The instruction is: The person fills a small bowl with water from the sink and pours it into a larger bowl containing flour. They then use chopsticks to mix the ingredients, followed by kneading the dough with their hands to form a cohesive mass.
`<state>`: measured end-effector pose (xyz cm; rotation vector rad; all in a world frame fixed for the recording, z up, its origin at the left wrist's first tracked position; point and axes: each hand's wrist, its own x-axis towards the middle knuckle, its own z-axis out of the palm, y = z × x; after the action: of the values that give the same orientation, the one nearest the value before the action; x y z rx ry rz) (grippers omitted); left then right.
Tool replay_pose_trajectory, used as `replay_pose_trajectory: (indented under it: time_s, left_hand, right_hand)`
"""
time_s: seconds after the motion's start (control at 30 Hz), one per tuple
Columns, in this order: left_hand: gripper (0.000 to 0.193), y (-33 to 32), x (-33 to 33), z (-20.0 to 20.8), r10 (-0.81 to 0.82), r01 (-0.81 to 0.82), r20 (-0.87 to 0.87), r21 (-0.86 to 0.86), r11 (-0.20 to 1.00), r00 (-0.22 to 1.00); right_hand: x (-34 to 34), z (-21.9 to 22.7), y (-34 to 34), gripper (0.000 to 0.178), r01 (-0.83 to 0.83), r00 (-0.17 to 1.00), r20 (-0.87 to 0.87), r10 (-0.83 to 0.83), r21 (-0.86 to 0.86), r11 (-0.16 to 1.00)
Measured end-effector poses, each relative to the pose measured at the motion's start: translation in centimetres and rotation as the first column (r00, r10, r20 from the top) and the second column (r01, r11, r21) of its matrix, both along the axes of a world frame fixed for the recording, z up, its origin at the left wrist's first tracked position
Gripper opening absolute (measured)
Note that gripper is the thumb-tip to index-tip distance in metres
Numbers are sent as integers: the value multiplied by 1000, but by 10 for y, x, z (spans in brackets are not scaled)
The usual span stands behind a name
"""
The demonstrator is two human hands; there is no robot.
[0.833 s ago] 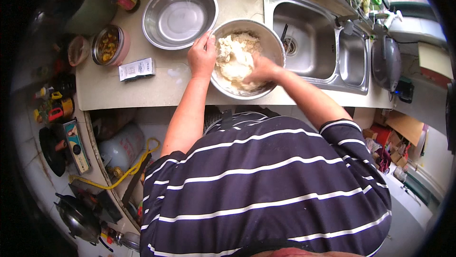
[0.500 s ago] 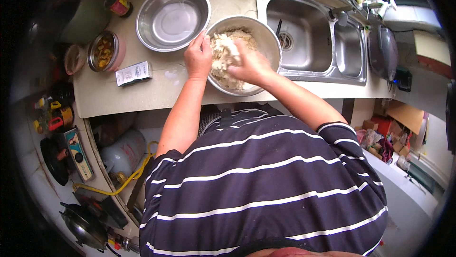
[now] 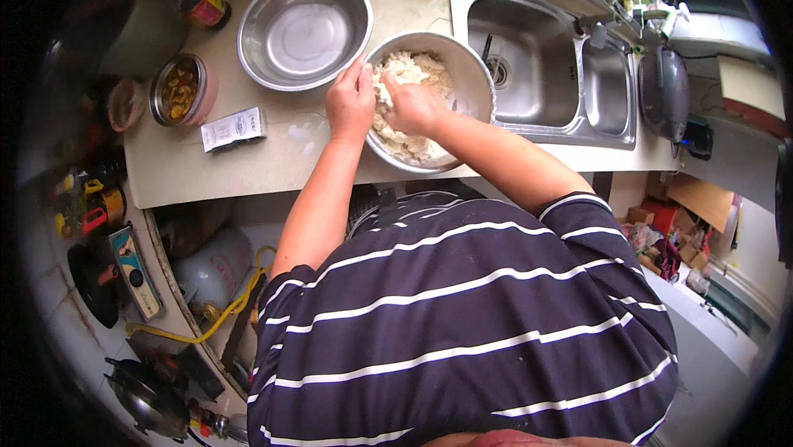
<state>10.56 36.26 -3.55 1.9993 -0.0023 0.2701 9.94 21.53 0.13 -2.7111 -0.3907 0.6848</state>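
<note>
A round metal bowl (image 3: 474, 83) stands at the counter's front edge, holding a pale, shaggy, crumbly dough (image 3: 428, 69). My left hand (image 3: 350, 106) grips the bowl's left rim, thumb and fingers closed over it. Down inside the bowl, my right hand (image 3: 413, 106) presses into the dough with its fingers curled around some of it; the fingertips are partly hidden. Some pale residue clings to the bowl's inner right wall. A wider, shallow metal basin (image 3: 254, 44) sits just behind and left of the bowl, close to my left hand.
On the right is a double steel sink (image 3: 529, 59) with a faucet. Leftward on the counter (image 3: 281, 170) are a small grey-white box (image 3: 234, 129), a pink-sided bowl of food (image 3: 208, 92) and a dark jar (image 3: 205, 7). A gas cylinder (image 3: 216, 265) with a yellow hose stands below.
My right hand has moved slightly left and its fingers have curled into the dough. My left hand keeps its hold on the rim. The view has shifted slightly.
</note>
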Motion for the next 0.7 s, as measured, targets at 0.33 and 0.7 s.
replay_pose_trajectory:
  time_s: [0.33, 0.7]
  left_hand:
    - [26, 1, 5, -5, -30, 29, 36, 15, 999, 999]
    - [25, 0, 5, -1, -1, 1, 0, -1, 1000, 1000]
  right_hand:
    - [16, 17, -78, 52, 494, 851, 46, -523, 268, 827]
    - [13, 19, -35, 59, -77, 995, -68, 79, 32, 997]
